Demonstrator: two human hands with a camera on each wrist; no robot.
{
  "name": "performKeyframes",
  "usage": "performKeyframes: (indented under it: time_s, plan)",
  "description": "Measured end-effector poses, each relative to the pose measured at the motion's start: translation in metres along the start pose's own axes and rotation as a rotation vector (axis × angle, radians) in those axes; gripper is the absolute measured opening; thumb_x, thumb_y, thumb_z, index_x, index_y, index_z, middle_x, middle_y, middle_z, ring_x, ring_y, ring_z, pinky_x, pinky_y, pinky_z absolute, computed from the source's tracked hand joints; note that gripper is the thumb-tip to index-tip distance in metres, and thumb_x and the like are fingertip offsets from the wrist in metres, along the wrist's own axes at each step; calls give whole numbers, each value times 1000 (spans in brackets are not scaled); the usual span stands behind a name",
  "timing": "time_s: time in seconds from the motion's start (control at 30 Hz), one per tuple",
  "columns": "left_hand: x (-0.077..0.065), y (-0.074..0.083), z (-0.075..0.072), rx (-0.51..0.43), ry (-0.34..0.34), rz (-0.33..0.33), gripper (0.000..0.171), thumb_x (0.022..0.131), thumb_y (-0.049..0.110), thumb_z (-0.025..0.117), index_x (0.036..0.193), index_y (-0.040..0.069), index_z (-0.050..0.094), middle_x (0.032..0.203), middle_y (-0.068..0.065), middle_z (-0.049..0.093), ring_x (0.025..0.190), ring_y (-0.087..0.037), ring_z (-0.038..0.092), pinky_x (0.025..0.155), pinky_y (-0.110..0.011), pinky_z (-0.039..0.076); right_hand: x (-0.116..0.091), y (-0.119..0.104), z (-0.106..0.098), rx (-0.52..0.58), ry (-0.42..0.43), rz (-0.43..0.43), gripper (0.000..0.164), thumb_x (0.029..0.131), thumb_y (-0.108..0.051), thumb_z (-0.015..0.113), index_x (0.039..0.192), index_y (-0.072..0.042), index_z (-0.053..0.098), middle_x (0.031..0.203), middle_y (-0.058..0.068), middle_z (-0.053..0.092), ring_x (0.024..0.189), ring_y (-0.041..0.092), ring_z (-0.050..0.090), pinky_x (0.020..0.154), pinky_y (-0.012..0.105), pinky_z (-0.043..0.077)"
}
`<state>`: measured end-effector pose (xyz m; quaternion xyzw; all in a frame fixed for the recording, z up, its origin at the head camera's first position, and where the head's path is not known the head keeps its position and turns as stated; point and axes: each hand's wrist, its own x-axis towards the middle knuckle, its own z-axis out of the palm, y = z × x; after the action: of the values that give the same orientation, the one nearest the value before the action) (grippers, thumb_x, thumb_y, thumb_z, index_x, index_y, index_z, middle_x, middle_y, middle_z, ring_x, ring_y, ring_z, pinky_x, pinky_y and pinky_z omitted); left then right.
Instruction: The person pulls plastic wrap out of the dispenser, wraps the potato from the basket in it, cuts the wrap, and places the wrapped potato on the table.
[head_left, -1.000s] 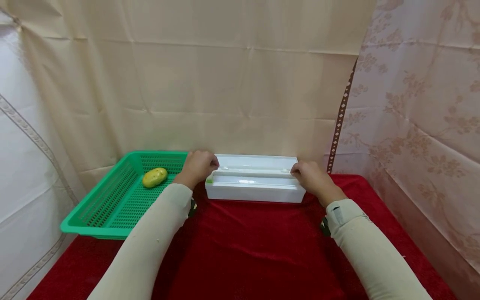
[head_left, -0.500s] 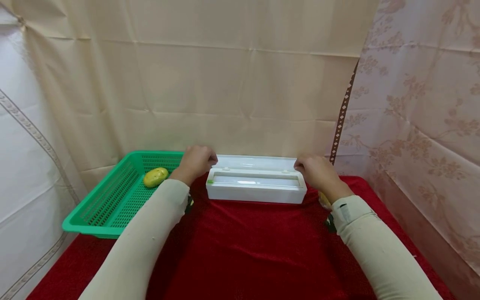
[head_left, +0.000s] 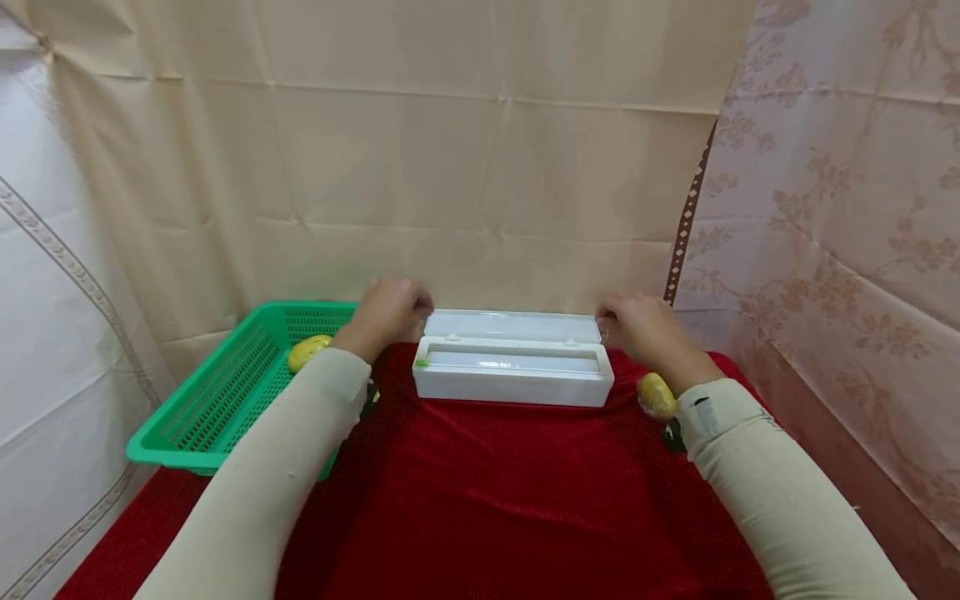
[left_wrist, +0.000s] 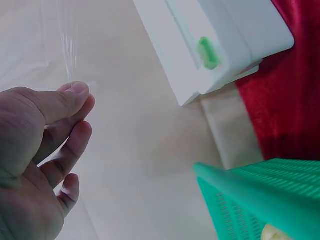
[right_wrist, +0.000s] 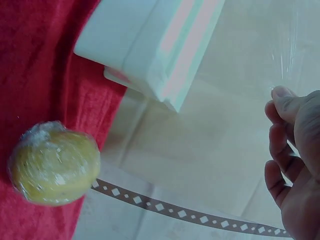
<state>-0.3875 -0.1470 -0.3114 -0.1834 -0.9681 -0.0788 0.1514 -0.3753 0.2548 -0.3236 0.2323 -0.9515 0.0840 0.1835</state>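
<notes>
My left hand (head_left: 386,312) pinches one corner of a clear sheet of cling film (left_wrist: 69,40) between thumb and forefinger, its other fingers loosely curled. My right hand (head_left: 637,329) pinches the opposite corner in the same way; the gathered cling film (right_wrist: 286,55) runs up from the fingertips in the right wrist view. Between and a little in front of the hands stands a white cling film dispenser (head_left: 513,390) with its lid (head_left: 513,326) raised and a green slider (head_left: 422,363) at its left end. In the head view the film's middle hardly shows.
A green basket (head_left: 217,461) at left holds a yellow potato-like piece of produce (head_left: 306,353), partly behind the left arm. Another yellow piece (right_wrist: 55,167), wrapped in film, lies beside the right wrist. Red cloth (head_left: 495,500) covers the table; a beige curtain (head_left: 465,167) hangs behind.
Both hands have moved up, away from the dispenser and slightly apart, drawing the film off it. As the right arm shifted, the wrapped yellow piece came into view.
</notes>
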Motion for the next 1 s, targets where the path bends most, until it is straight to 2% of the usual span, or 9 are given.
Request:
performKeyframes:
  time_s: [0.13,0.23,0.37,0.47,0.63,1.0]
  plan:
    - [0,2,-8,5,-1,1,14,98,17,69,106,16,81,108,-2,79,109,-28,69,106,-53,43,1,-2,-8,41,0,19,5,91,-10,74,95,-13,75,90,6,73,86,30,67,81,50,52]
    - [-1,3,-15,3,12,17,14,99,17,70,106,15,81,108,-2,79,108,-27,70,106,-53,44,2,-3,-12,56,30,18,4,92,-10,72,94,-12,75,89,8,73,85,30,67,79,50,53]
    - [-3,3,-24,-2,36,40,14,98,17,70,106,15,82,107,-3,80,106,-26,71,106,-52,44,3,-4,-18,44,93,-21,4,89,-8,72,92,-10,75,88,10,74,83,33,68,79,50,53]
    - [-2,3,-30,-18,44,52,14,98,16,70,105,13,81,107,-4,79,106,-27,71,104,-50,47,3,-4,-24,39,122,-51,2,91,-7,73,92,-8,74,87,11,74,81,33,68,78,50,53]
    - [1,7,-40,-56,39,60,15,98,12,69,107,8,80,110,-9,78,107,-30,70,98,-46,54,5,-4,-36,32,134,-70,4,95,-7,72,94,-5,74,89,13,75,81,33,69,78,51,53]
    - [3,11,-60,-94,72,71,14,98,10,70,106,4,80,110,-12,78,106,-31,70,98,-46,54,11,-8,-59,15,137,-62,4,95,-8,73,93,-5,74,90,12,75,85,32,69,81,52,53]
